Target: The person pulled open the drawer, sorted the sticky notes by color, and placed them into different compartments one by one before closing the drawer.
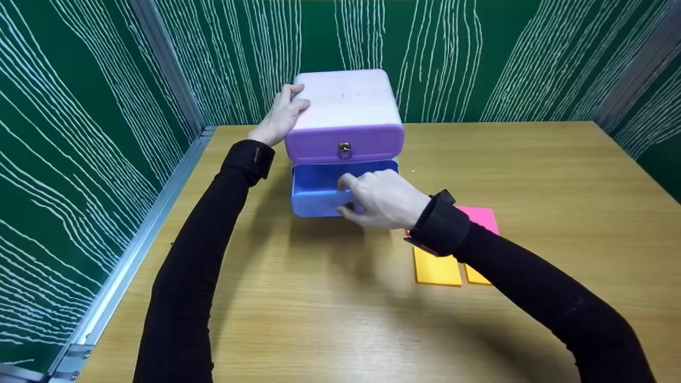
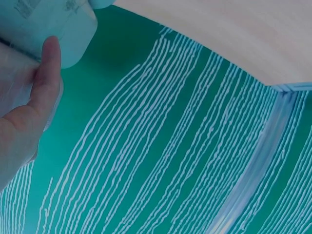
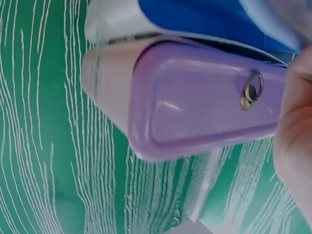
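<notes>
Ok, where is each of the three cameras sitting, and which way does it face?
Head: looks forward and down at the table; both sleeves, left hand on the drawer unit, right hand at the blue drawer.
Left wrist: faces the green wall; thumb on the unit's corner.
Right wrist: close on the purple drawer; hand edge.
Shared: head and right wrist both show the ring pull.

There is one small drawer box [image 1: 348,109] with two drawers: one purple drawer [image 1: 345,142] and one blue drawer [image 1: 314,191]. On the table [image 1: 558,213] lie three sticky note pads: one pink pad [image 1: 481,217] and two orange pads [image 1: 437,268]. Two hands are visible.
</notes>
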A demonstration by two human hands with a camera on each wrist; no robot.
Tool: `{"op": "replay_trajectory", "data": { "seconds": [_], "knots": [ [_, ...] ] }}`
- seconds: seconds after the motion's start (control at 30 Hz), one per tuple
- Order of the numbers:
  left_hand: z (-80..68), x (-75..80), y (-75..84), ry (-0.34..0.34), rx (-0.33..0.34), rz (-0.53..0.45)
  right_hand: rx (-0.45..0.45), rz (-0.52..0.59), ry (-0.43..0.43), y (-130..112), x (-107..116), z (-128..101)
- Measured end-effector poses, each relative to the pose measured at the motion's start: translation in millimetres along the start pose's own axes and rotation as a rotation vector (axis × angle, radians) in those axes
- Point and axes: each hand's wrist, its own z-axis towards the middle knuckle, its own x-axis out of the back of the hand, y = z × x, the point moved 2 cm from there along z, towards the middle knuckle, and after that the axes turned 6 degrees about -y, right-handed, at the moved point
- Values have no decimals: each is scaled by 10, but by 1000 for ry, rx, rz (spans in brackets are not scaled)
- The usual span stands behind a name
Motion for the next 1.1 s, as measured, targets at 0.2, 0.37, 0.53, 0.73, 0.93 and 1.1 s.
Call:
{"op": "replay_trajectory", "data": {
  "seconds": [0.2,0.37,0.53,0.73,0.93,1.1],
  "knots": [
    [-11,-18,-30,-8,16,-4,3,-11,-52,-55,1,-40],
    [-20,-45,-48,-11,18,-14,22,-18,-83,-106,-1,-81],
    [-28,-44,-39,-8,24,-24,94,-40,-60,-194,34,-146],
    [-17,-39,-27,-12,6,-30,237,-26,62,-262,77,-374],
    [-25,-14,-29,-14,-16,-48,409,-81,-25,-308,-116,-826],
    [-25,-3,-13,-13,3,-24,344,-59,-125,-7,-328,-1153]
  ]
}}
